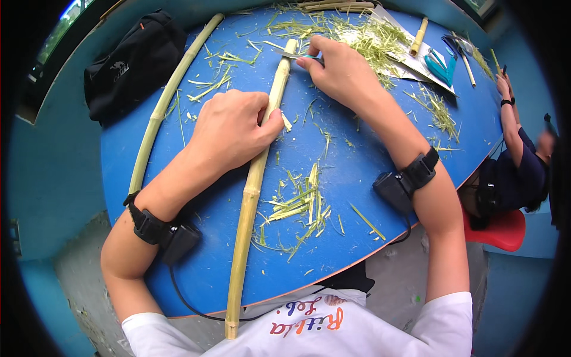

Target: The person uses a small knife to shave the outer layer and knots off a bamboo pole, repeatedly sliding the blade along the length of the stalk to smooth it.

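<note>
A long pale-green bamboo pole slants across the table, its near end reaching over the edge toward my shirt. My left hand is closed round its upper part, thumb along the right side. My right hand grips a small knife by its handle, mostly covered by the fingers. The blade lies crosswise at the pole's far end and appears to touch it. Thin green shavings are scattered to the right of the pole.
A second bamboo pole lies to the left, beside a black bag. At the back right are a heap of shavings, a short bamboo piece and a teal tool. Another person works at the right edge, near a red stool.
</note>
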